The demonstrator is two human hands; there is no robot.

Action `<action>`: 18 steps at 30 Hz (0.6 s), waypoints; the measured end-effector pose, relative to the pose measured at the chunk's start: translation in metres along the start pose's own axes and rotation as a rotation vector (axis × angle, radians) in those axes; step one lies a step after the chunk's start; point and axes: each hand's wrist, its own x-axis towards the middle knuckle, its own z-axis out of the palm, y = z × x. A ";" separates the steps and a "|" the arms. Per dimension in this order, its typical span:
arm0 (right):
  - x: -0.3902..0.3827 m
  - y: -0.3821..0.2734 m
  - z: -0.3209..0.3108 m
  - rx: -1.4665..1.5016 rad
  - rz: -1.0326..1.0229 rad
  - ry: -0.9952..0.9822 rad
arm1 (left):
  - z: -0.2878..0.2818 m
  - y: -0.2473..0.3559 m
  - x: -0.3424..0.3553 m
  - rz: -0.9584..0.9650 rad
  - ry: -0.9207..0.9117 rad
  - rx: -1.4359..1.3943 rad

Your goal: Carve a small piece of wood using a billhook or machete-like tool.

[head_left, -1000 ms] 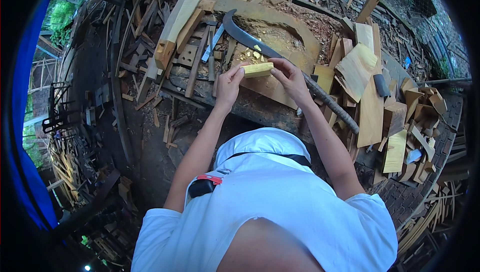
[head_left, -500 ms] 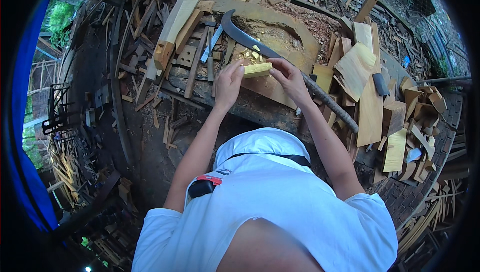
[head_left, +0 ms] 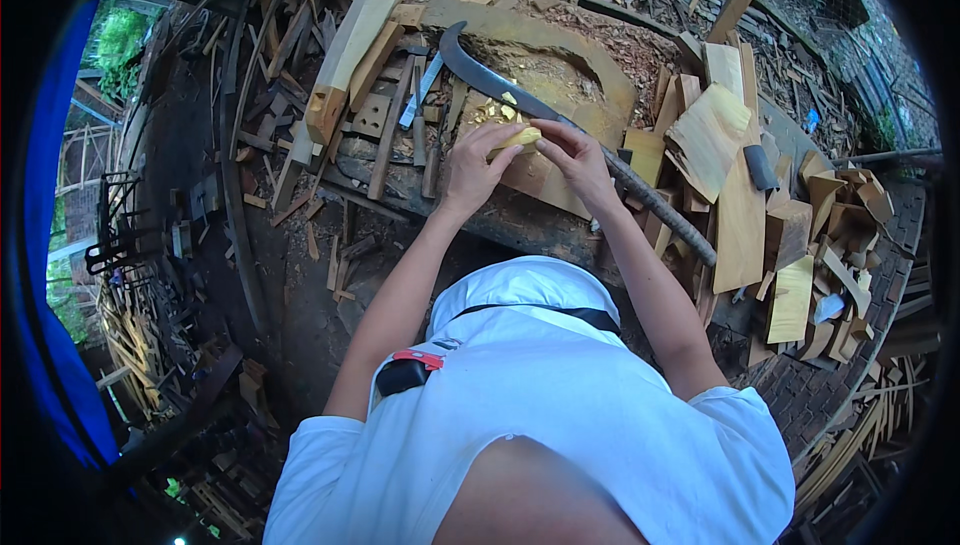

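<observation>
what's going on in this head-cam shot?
A person is holding a small yellow wood piece in both bare hands, the left hand over much of it and the right hand at its right end. Yellow chips lie just beyond. A long-handled curved blade lies past the hands, partly hidden behind the right one.

Left hand (head_left: 474, 167) grips left end of yellow block (head_left: 528, 136); right hand (head_left: 580, 162) pinches its right end. Bare forearms (head_left: 400, 290) converge toward it.
</observation>
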 end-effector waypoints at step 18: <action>-0.004 -0.023 -0.005 -0.024 0.082 -0.046 | -0.033 -0.004 -0.021 -0.534 0.169 -1.321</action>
